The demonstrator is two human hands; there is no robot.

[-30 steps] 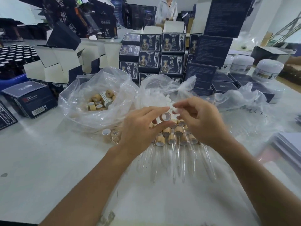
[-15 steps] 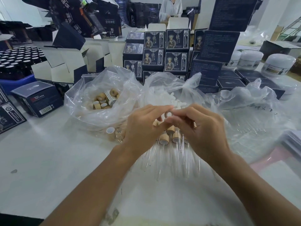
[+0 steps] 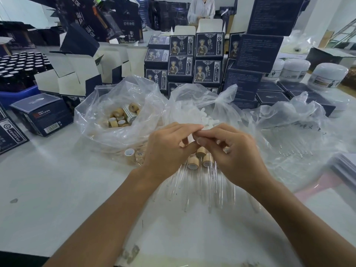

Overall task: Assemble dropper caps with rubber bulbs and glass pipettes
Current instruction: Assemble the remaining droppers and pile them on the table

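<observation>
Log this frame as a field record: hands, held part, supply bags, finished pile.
left hand: fingers curled, pinching a small white part together with the right hand
right hand: fingers curled, pinching the same part
held part: mostly hidden by fingertips, type unclear
bag of wooden caps: open, left of the hands
bag of white rubber bulbs: open, behind the hands
assembled droppers: lying on the table under the hands, glass tips toward the camera

Views: one only, head-worn, so no second view shares any part of the scene.
Position: above the near edge of the white table (image 3: 57, 189).
Facing: forward and down across that table toward the stacked dark boxes (image 3: 194, 60) at its far side.
Nearness: close over the table; wide-angle, edges bowed.
</observation>
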